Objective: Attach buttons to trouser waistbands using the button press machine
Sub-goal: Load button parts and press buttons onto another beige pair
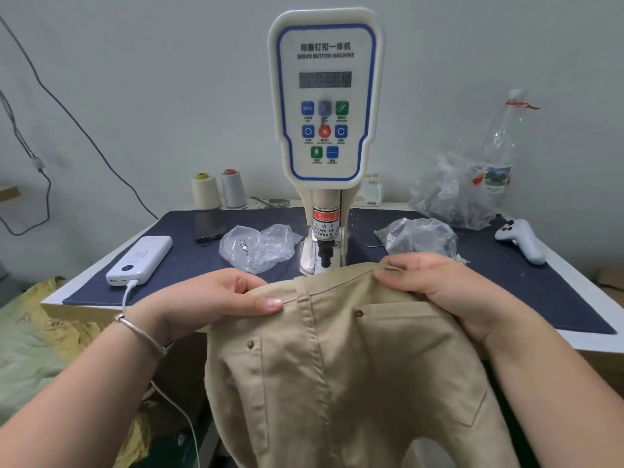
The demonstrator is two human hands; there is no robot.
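Left hand (216, 298): pinching waistband of beige trousers (341, 366), below servo button machine (326, 130)
Right hand (449, 292): gripping waistband, just below machine punch

I'm seeing the trousers (337, 366) showing as matt tan woven cloth with small dull metal rivets. Behind them, the button press machine (326, 96) is gleaming in smooth glossy plastic, standing on matt navy cloth covering the bench (591, 339), beside crinkled clear plastic bags (258, 246).

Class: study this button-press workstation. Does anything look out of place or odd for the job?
A white game controller lies on the dark mat's right side, unrelated to buttoning. The display on the machine shows no readable digits. Both hands grip the trousers' waistband normally.
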